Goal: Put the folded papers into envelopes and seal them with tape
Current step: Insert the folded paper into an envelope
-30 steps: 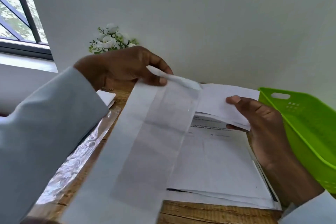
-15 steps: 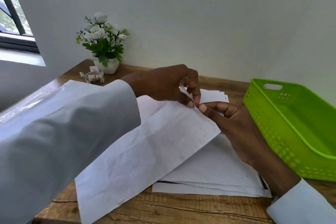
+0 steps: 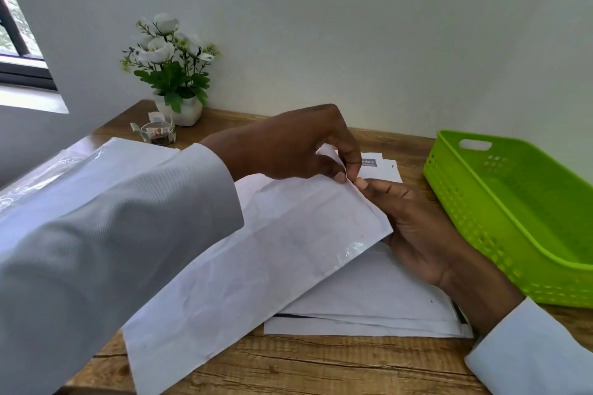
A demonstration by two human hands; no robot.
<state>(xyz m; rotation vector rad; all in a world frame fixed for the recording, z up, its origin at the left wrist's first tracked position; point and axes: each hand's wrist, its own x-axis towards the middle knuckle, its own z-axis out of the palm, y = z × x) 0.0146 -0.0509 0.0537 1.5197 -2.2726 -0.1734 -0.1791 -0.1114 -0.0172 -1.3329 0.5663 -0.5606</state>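
A long white envelope (image 3: 256, 260) lies slanted across the wooden desk, its far end raised over a stack of folded papers (image 3: 378, 301). My left hand (image 3: 288, 147) pinches the envelope's far corner between thumb and fingers. My right hand (image 3: 414, 224) holds the same end from beneath, its thumb tip meeting my left fingertips at the edge. A shiny strip of clear tape shows near the envelope's right edge. A small roll of tape (image 3: 157, 133) sits at the back left by the plant.
A lime green plastic basket (image 3: 513, 212) stands at the right of the desk. A white pot with white flowers (image 3: 173, 74) stands against the wall. Clear plastic wrapping (image 3: 38, 176) lies at the left edge. A window is at far left.
The envelope came down from an upright hold to lie slanted over the paper stack. Both hands moved together to its far end, and the view tilted down.
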